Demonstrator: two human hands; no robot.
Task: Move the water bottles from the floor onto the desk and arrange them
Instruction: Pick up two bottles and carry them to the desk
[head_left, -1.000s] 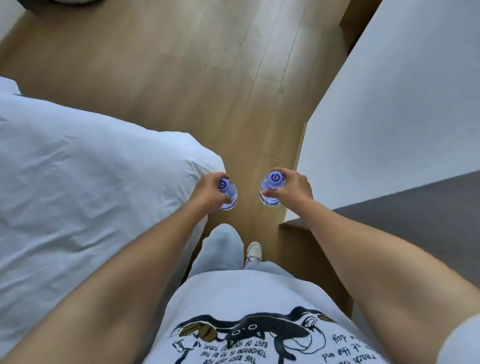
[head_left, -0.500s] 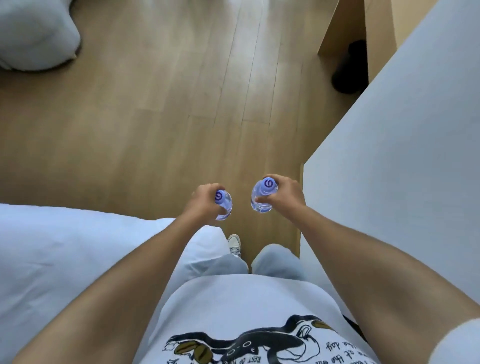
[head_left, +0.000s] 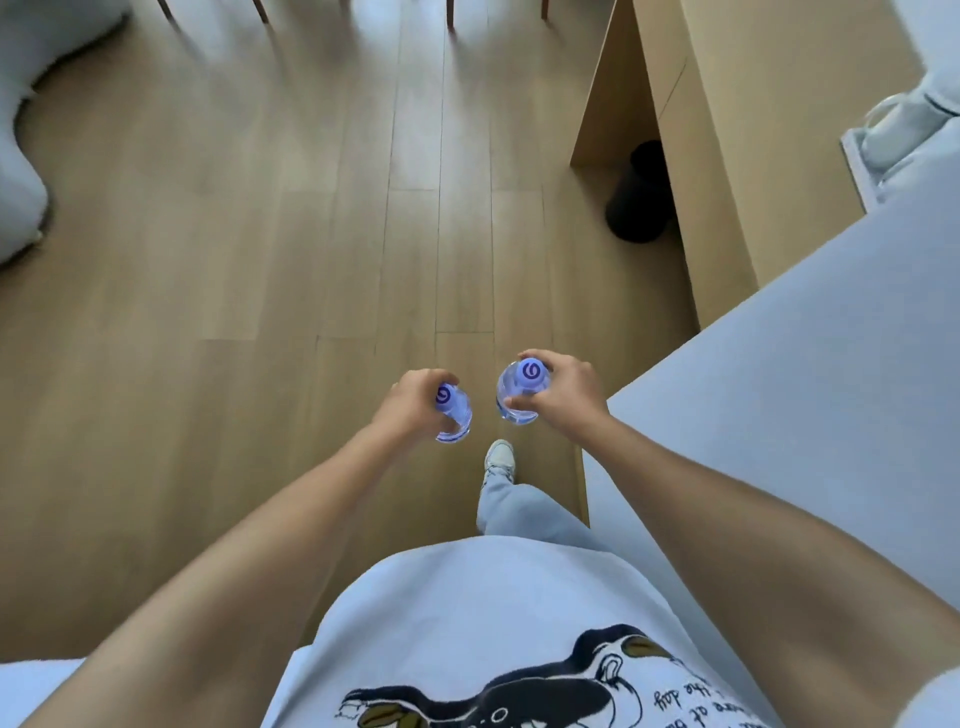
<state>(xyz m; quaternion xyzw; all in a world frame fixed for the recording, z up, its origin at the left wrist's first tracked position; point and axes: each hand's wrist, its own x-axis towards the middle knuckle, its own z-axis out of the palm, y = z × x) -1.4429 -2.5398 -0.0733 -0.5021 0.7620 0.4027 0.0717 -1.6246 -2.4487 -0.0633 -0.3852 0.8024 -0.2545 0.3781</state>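
I carry two clear water bottles with blue caps, seen from above over the wooden floor (head_left: 260, 260). My left hand (head_left: 413, 405) grips one bottle (head_left: 456, 415) near its neck. My right hand (head_left: 563, 389) grips the other bottle (head_left: 522, 397) just below its cap. Both bottles hang upright, side by side and a little apart, in front of my waist. A light wooden desk (head_left: 779, 130) stands ahead on the right, past a white wall (head_left: 805, 389).
A black round bin (head_left: 641, 195) sits under the desk. Chair legs (head_left: 449, 13) show at the top edge. White bedding (head_left: 21, 171) lies at the far left, and a white bed corner (head_left: 31, 686) at bottom left. My shoe (head_left: 500, 457) is below the bottles.
I have walked forward with both bottles held the same way. The bed has slid back out of view on the left, and the desk and the bin under it have come into view.
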